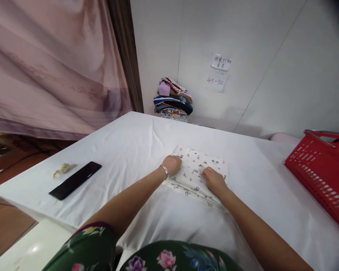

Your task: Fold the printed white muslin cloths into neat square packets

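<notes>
A white cloth with small printed motifs lies folded in layers on the white-covered table. My left hand, with a silver bracelet at the wrist, is closed at the cloth's left edge, its fingers curled on the fabric. Over the middle right of the cloth, my right hand has its fingers drawn together in a pinch on the top layer. The fingertips of both hands are partly hidden. Folded layers show along the near edge of the cloth.
A red plastic basket stands on the table at the right. At the left lie a black phone-like slab and a small beige bunched item. Behind the table's far edge rises a stack of folded fabrics. A pink curtain hangs at the left.
</notes>
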Demonstrator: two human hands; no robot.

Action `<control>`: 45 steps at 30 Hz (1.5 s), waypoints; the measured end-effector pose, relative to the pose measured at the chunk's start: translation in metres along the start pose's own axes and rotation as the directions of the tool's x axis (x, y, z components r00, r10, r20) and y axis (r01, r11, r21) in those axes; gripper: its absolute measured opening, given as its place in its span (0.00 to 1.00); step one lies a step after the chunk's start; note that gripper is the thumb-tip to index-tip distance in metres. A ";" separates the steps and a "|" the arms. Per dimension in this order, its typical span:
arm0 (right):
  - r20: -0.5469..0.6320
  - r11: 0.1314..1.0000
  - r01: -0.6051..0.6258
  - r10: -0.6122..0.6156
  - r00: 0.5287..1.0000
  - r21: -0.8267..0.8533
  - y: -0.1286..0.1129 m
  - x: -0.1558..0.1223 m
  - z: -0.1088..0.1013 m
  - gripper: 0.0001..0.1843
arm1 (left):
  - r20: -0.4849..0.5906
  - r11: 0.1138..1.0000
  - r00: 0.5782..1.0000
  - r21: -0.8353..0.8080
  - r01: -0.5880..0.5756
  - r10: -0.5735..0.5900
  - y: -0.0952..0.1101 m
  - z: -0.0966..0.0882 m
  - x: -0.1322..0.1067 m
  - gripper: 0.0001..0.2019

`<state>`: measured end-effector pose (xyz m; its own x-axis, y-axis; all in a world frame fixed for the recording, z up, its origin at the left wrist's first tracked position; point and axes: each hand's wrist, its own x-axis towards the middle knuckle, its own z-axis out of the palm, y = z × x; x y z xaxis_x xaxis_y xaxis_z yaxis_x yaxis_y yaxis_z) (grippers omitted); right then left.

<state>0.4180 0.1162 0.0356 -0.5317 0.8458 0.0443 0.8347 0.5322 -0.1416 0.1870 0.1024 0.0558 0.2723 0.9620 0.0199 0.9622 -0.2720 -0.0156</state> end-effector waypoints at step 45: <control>-0.052 0.985 -0.038 0.047 0.998 0.170 0.024 0.024 0.003 0.11 | -0.086 0.990 0.995 -0.135 0.044 -0.056 0.000 -0.001 0.010 0.09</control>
<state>0.4247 0.1495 0.0303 -0.4835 0.8708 0.0888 0.8178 0.4855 -0.3091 0.1899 0.1122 0.0573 0.2181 0.9701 0.1062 0.9656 -0.2303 0.1208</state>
